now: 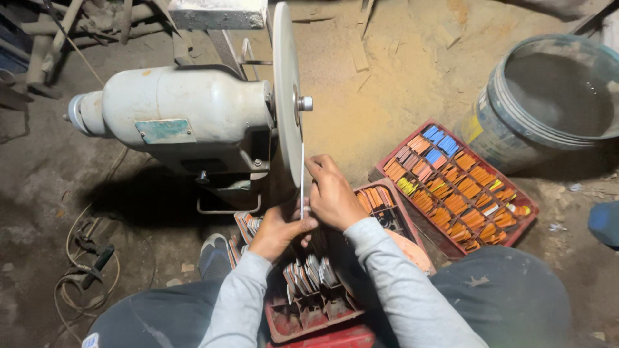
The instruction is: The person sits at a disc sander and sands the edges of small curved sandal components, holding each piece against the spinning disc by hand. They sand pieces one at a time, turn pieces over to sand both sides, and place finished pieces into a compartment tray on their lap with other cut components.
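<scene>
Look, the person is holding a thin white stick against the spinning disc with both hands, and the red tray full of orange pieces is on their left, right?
Not quite. The red tray of orange pieces lies on the person's right, beside the bucket, as the head view shows. Both the left hand and the right hand do hold the thin white stick against the disc.

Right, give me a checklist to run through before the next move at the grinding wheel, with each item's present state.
1. Both hands on the piece: left hand and right hand pinch the thin white strip together. Ok.
2. Strip meets the grinding disc: it stands upright against the disc's edge. Ok.
3. Fingers away from the disc: right fingertips sit very close to its rim. Not ok.
4. Disc spinning: cannot tell.
5. Red compartment tray within reach: it lies under the forearms, partly filled. Ok.
6. Hand protection: both hands bare. Not ok.
</scene>
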A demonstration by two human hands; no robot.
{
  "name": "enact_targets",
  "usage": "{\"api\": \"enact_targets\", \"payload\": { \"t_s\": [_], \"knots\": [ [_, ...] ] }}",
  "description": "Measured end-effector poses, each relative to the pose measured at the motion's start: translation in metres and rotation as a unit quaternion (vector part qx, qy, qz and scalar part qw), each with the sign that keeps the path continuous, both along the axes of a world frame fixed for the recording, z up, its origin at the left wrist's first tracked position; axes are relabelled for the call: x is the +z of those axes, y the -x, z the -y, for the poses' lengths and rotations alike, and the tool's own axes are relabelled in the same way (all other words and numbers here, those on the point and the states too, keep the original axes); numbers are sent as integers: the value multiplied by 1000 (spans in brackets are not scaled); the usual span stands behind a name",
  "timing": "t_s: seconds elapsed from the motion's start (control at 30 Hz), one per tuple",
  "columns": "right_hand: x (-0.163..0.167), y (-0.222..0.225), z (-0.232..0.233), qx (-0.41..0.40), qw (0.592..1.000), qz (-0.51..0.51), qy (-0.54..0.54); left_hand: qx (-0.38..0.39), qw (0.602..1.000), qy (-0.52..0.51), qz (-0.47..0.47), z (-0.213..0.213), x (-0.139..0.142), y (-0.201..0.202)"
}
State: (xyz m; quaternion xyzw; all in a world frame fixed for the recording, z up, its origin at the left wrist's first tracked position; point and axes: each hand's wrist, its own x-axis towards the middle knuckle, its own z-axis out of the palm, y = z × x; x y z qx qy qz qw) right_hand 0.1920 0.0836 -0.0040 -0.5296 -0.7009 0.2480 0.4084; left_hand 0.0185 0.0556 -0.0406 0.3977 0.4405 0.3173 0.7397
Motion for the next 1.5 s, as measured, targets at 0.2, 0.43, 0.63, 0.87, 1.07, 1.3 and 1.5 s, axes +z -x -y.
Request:
{"api": "enact_targets", "payload": {
  "t_s": [0.2,0.43,0.63,0.87,1.07,1.3,1.5],
  "knots": [
    [-4,10,4,-22,999,29,-20,-23,998,16,59,5,5,6],
    [6,4,35,16,999,25,26,-40,998,29,44,41,-4,9],
    [16,-37,44,158,974,-41,156,28,890,-268,-367,64,9,14],
    [13,-26,41,27,992,-1,126,-2,961,-175,-212,49,1,5],
    [7,4,21,8,999,23,-32,-20,1000,4,15,26,-21,9],
    [3,-29,27,105,985,23,132,29,966,-132,-222,53,-20,6],
    [8,-8,28,40,999,8,29,-6,999,-33,-7,41,-26,5]
  ]
}}
